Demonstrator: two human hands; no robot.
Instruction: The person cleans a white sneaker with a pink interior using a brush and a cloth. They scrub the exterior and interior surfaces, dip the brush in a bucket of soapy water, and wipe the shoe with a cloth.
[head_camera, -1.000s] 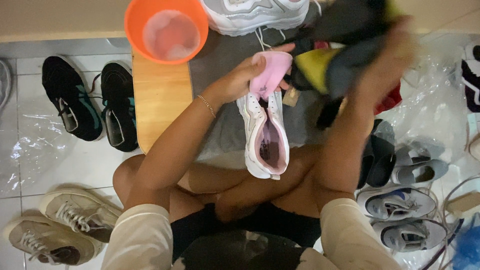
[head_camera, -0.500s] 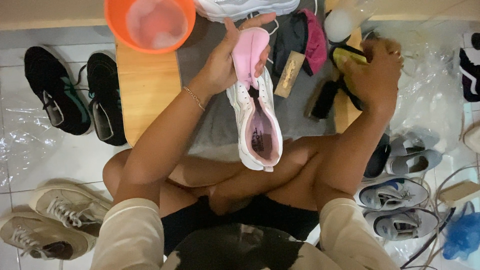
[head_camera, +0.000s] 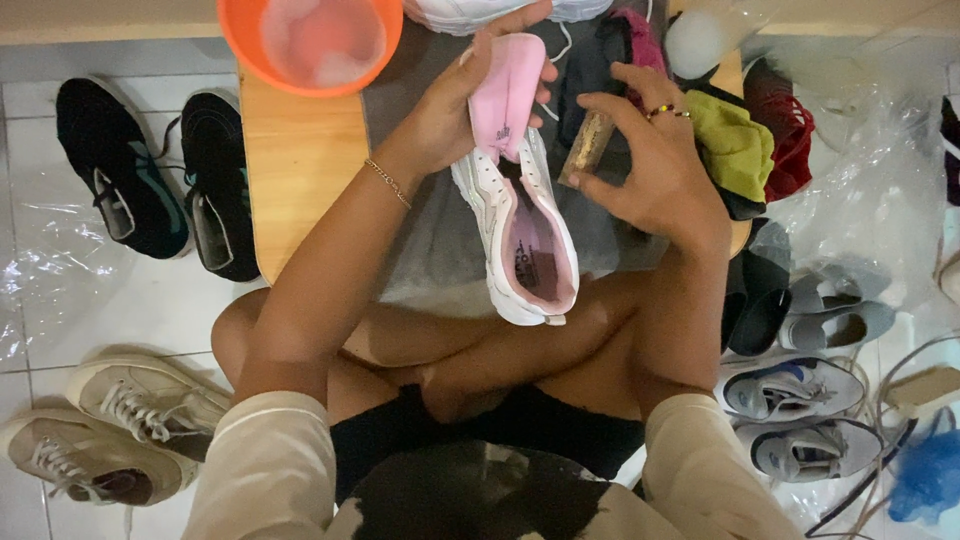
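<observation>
White floor tiles; left hand (head_camera: 455, 110) holds pink-white shoe (head_camera: 525, 225), right hand (head_camera: 655, 170) brown brush (head_camera: 587, 148).

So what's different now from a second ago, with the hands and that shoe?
The right hand has come back from the heap of cloths at the right and now holds a small brown brush beside the shoe. The left hand keeps its grip on the pink tongue of the white and pink sneaker. The orange basin and the shoes on the floor stay put.

Your left hand (head_camera: 455, 110) is raised with fingers curled in a grip; your right hand (head_camera: 655, 165) is beside it, fingers closed.
</observation>
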